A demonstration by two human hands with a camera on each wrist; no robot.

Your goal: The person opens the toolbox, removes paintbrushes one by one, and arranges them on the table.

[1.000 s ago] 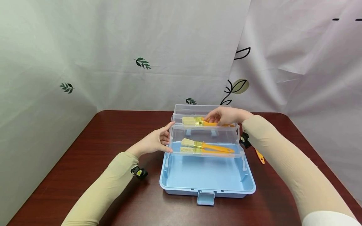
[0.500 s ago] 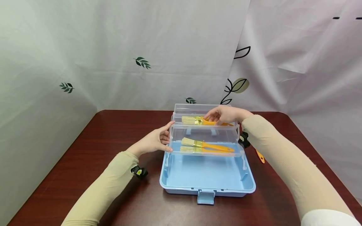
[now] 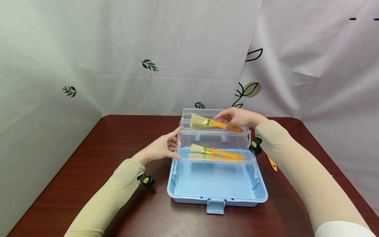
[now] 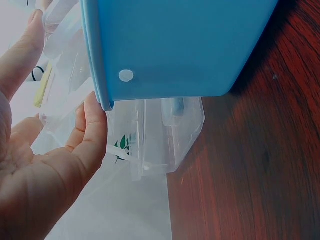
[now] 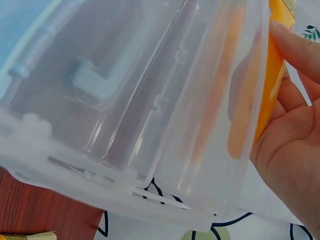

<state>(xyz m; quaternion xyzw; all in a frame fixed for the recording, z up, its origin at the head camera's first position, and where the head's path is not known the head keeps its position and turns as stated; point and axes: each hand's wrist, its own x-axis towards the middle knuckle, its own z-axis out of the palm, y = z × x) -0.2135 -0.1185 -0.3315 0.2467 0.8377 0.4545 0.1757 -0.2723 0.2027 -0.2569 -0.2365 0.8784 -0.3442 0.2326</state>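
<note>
A light blue toolbox (image 3: 216, 184) stands on the table with its clear trays raised at the back. My right hand (image 3: 240, 118) pinches the orange handle of a paintbrush (image 3: 199, 121) over the rear clear tray, bristles pointing left. In the right wrist view, orange handles (image 5: 220, 85) show through the clear plastic beside that hand (image 5: 295, 105). Two more paintbrushes (image 3: 226, 154) lie side by side in the front clear tray (image 3: 216, 140). My left hand (image 3: 161, 148) grips the left end of this tray between thumb and index finger, its other fingers at the blue rim (image 4: 97, 65).
Another orange-handled brush (image 3: 271, 163) lies on the dark red wooden table (image 3: 133, 131) right of the box, partly hidden by the right sleeve. The toolbox latch (image 3: 215, 206) hangs down at the front. A leaf-printed white cloth (image 3: 177, 82) hangs behind the table.
My right hand has risen slightly, lifting the paintbrush a little and tilting its bristle end up from the rear tray. My left hand and the toolbox have stayed where they were.
</note>
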